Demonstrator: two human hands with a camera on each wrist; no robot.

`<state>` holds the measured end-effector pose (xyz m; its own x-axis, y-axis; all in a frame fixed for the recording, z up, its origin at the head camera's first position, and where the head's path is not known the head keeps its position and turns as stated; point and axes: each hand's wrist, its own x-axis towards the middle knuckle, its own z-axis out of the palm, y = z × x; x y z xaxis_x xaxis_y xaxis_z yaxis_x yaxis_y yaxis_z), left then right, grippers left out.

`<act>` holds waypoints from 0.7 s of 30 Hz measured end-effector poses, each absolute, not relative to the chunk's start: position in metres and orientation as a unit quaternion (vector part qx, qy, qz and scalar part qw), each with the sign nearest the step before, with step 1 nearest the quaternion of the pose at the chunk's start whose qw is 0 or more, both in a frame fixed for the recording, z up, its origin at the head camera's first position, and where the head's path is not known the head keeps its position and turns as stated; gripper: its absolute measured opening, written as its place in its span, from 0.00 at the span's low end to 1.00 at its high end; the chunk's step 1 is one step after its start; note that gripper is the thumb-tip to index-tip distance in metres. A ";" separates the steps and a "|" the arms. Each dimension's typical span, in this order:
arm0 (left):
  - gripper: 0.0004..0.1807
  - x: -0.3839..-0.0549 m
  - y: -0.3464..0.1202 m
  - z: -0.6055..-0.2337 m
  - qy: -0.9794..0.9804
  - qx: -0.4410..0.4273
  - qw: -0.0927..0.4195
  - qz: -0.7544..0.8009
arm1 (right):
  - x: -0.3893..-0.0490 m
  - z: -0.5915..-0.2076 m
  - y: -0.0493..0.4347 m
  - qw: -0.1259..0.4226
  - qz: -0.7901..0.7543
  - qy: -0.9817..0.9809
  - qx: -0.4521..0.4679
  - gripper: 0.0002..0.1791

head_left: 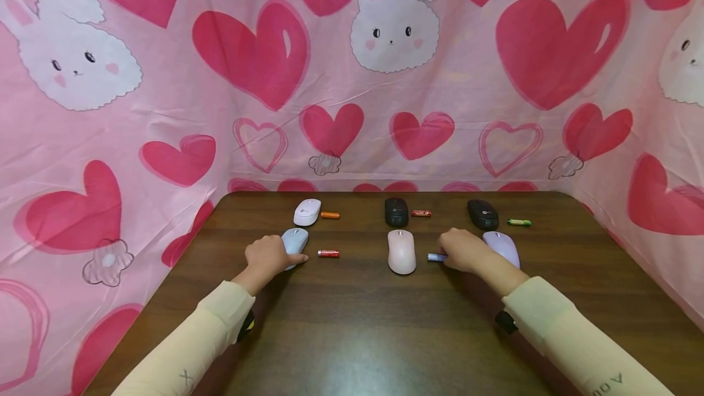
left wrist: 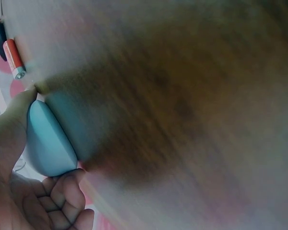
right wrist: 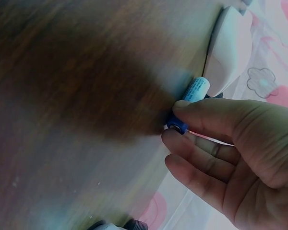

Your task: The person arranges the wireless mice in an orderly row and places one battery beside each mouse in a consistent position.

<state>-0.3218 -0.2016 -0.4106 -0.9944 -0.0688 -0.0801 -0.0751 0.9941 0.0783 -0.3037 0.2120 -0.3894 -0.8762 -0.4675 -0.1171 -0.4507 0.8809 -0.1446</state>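
Observation:
My left hand (head_left: 266,258) grips a light blue computer mouse (head_left: 296,239) on the left of the table. In the left wrist view the thumb lies along one side of this mouse (left wrist: 50,143) and curled fingers are at the other. Just right of the thumb lies a red and white battery (head_left: 328,253). My right hand (head_left: 462,250) pinches a blue battery (head_left: 436,257) between thumb and fingers, close over the tabletop, as the right wrist view shows. That hand is between a pale pink mouse (head_left: 402,252) and a lavender mouse (head_left: 502,248), which the forearm partly covers.
Along the back of the wooden table (head_left: 352,329) are a white mouse (head_left: 307,212) with an orange battery (head_left: 330,215), a black mouse (head_left: 396,212) with a red battery (head_left: 421,213), and another black mouse (head_left: 483,214) with a green battery (head_left: 519,222). A pink heart-patterned curtain (head_left: 352,90) surrounds it.

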 end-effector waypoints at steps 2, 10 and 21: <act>0.45 -0.322 -0.202 -0.411 0.998 -0.035 0.036 0.041 | -0.303 -0.389 0.211 0.074 -0.056 0.966 -0.240 0.07; 0.45 -0.323 -0.202 -0.411 0.998 -0.035 0.034 0.040 | -0.304 -0.388 0.210 0.075 -0.055 0.965 -0.243 0.07; 0.44 -0.322 -0.200 -0.409 0.997 -0.040 0.043 0.040 | -0.305 -0.388 0.210 0.079 -0.051 0.964 -0.249 0.07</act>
